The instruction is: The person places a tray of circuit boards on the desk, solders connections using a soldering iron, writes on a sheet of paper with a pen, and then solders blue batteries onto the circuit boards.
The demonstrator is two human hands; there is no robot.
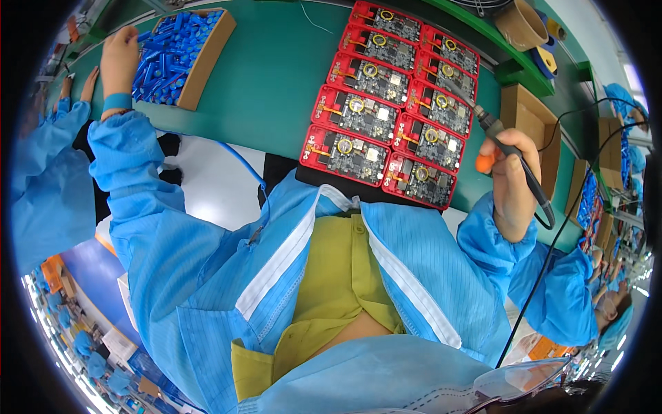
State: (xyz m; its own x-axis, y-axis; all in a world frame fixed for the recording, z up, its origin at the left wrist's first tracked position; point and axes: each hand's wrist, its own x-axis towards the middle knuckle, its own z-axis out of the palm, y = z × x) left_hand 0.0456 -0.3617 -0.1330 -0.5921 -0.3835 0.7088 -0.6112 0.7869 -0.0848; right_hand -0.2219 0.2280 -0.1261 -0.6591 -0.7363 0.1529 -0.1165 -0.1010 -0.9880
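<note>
At right, the nearer right hand (512, 190) holds a soldering iron (491, 125) slanting up-left over red-cased circuit boards (376, 81); I can't tell the left hand's grip (121, 61).

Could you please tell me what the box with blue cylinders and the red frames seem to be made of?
Box: probably cardboard, matte; its walls are plain brown. Red frames: likely moulded plastic; colour is even, corners rounded, but painted metal cannot be excluded.

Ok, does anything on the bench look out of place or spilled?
One small thing: a thin pale strand lies loose on the green bench, odd because it sits apart from the neatly ranked red cases. I see no obvious spill or damage.
</note>
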